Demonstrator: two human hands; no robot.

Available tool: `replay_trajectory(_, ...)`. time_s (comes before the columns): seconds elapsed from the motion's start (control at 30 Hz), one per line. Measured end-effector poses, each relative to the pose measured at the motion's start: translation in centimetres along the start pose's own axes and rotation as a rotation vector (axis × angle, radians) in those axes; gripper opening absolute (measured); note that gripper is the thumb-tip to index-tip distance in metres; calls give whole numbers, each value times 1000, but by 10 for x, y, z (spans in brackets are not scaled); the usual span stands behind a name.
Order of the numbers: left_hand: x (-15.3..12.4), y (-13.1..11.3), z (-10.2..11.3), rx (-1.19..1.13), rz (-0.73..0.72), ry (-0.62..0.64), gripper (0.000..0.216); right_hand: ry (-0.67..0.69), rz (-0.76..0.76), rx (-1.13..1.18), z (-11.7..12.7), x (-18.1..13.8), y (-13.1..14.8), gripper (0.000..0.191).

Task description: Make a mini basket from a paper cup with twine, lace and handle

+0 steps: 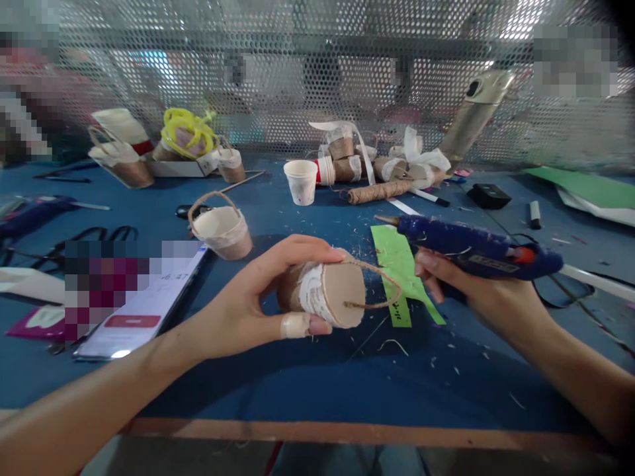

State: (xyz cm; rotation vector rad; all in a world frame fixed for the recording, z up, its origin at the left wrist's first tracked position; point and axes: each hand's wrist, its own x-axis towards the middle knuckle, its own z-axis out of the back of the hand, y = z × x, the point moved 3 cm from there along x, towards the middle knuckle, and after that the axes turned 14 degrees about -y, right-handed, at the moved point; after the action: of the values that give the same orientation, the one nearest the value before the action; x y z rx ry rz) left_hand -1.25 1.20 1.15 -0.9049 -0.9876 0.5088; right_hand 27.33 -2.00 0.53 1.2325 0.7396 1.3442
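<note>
Fingers and thumb of my left hand (268, 291) are wrapped round a small paper cup (347, 291) covered in brown twine and white lace. The cup lies tipped, its opening side turned right, with a twine handle (391, 277) looping out. A bandage (294, 325) covers the left thumb. My right hand (461, 277) grips a blue hot glue gun (461, 244), its nozzle pointing left above the cup, apart from it. Under the gun lie green paper strips (389, 264). A finished-looking basket cup (231, 235) with a twine handle stands behind my left hand.
A phone (143, 311) lies at left near another glue gun (34, 215). Behind stand a white paper cup (301, 182), a twine roll (380, 192) and several decorated cups (347, 168). A metal mesh screen (278, 86) closes the back. Scraps litter the blue table (307, 383).
</note>
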Motion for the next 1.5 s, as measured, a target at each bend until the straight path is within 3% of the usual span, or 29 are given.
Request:
replay_trajectory(0.2, -3, 2, -11, 149, 30, -75, 65, 81, -110, 204, -17, -15, -2, 13)
replay_trajectory(0.3, -3, 0, -16, 191, -3, -97, 63, 96, -184, 190, -25, -22, -2, 25)
replay_trajectory(0.4, -4, -2, -20, 183, -28, -80, 64, 83, -233, 169, -29, -24, -1, 24)
replay_trajectory(0.53, -4, -2, -22, 177, -37, -64, 61, 69, -177, 170, -32, -22, 4, 17)
replay_trajectory(0.73, -5, 0, -21, 188, -32, -60, 63, 2, -179, 158, -29, -20, 3, 24)
replay_trajectory(0.9, -5, 0, -20, 195, -49, -61, 63, 52, -123, 136, -26, -19, -1, 24)
replay_trajectory(1.27, -6, 0, -20, 213, -43, -58, 62, -26, -3, 107, -24, -20, 4, 29)
replay_trajectory(1.5, -5, 0, -20, 204, -16, -46, 62, -76, -45, 48, -24, -23, 10, 29)
